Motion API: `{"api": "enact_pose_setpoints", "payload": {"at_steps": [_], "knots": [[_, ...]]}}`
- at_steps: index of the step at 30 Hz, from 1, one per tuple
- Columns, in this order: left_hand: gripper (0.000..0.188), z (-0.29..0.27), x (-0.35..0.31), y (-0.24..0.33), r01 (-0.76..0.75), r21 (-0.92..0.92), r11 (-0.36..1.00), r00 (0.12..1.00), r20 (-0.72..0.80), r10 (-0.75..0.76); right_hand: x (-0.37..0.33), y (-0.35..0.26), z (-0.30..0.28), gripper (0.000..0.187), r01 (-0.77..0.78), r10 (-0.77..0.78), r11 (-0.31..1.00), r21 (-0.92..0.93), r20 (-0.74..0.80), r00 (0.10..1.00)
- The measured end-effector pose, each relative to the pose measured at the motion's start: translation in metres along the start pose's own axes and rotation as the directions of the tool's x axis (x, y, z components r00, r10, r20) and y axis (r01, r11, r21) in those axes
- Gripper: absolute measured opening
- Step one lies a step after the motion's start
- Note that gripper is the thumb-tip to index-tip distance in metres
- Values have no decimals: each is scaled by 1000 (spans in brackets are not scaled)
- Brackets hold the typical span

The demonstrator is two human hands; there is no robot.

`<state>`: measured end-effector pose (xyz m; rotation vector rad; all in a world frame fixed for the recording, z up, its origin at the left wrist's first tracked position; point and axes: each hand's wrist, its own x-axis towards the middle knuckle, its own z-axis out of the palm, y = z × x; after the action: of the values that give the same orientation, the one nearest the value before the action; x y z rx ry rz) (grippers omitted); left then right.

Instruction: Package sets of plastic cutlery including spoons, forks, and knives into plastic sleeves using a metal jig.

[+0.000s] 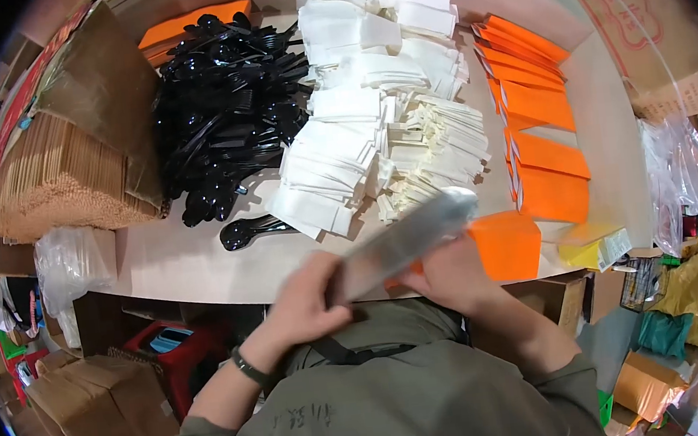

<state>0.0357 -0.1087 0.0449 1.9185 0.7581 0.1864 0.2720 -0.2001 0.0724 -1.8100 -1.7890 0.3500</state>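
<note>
- Head view: the person's left hand (307, 299) is closed around one end of a long greyish object (408, 241), blurred, at the near side of the white paper pile (375, 103).
- The right hand (450, 274) is close to the object's other end, also on the pile's near side; its fingers are partly hidden, so its grip cannot be told.
- Black plastic cutlery (225, 116) lies heaped just left of the pile.
- Folded orange papers (536, 110) form a row to the pile's right.
</note>
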Motion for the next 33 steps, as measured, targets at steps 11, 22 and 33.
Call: {"api": "enact_pose_setpoints", "payload": {"at_steps": [11, 22, 33], "knots": [[64, -57, -54, -41, 74, 352, 933, 997, -33, -66, 15, -8, 21, 24, -362, 372, 927, -93, 327, 869], [38, -70, 9, -56, -84, 592, 801, 914, -275, 299, 54, 85, -17, 17, -258, 245, 955, -146, -100, 964], [17, -84, 20, -75, 143, 574, 806, 855, -482, 192, 81, -8, 58, 1, 356, -347, 928, -113, 94, 933]]}}
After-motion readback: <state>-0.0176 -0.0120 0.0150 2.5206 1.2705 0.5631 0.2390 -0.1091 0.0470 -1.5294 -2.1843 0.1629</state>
